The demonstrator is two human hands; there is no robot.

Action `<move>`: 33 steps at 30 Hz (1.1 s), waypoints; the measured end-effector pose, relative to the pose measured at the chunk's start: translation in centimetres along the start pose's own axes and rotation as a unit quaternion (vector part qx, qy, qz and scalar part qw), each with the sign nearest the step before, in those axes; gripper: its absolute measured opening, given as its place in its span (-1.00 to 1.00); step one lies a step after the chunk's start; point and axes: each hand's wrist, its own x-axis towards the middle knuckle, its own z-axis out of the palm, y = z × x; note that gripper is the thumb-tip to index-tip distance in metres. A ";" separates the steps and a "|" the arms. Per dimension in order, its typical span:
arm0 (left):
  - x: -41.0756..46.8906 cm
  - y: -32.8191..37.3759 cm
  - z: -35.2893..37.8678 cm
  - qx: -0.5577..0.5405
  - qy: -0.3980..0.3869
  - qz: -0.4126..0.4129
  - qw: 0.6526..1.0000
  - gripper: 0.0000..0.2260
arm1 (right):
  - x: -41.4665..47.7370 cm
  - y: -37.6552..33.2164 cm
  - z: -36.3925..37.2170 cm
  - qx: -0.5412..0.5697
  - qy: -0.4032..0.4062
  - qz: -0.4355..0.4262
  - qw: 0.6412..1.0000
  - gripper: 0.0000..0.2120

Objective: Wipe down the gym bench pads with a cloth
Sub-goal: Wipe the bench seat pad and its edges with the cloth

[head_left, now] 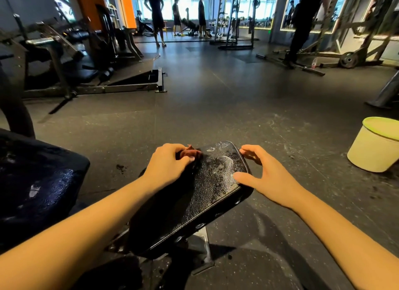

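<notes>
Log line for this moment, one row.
left hand grips cloth on bench pad | right hand rests on pad edge | bucket on floor

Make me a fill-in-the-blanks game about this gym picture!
1. The left hand grips a reddish ____.
2. The right hand touches the black bench ____.
3. The pale bucket stands on the ____.
Missing words: cloth; pad; floor.
</notes>
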 end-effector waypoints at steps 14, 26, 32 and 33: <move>4.4 0.8 1.8 0.080 0.003 0.045 0.996 -0.85 | -0.3 0.5 0.1 -0.051 -0.033 -0.025 0.998 -0.07; 2.4 4.0 1.8 0.074 -0.031 0.153 0.985 -0.85 | -0.1 0.7 0.0 -0.059 -0.038 -0.040 0.997 -0.02; 2.5 6.2 2.3 -0.042 -0.075 0.119 0.989 -0.77 | -0.3 0.7 0.1 -0.052 -0.026 -0.026 0.998 -0.07; 0.3 6.8 2.1 -0.046 -0.101 0.164 0.980 -0.75 | -0.3 0.8 0.1 -0.053 -0.024 -0.023 0.998 -0.08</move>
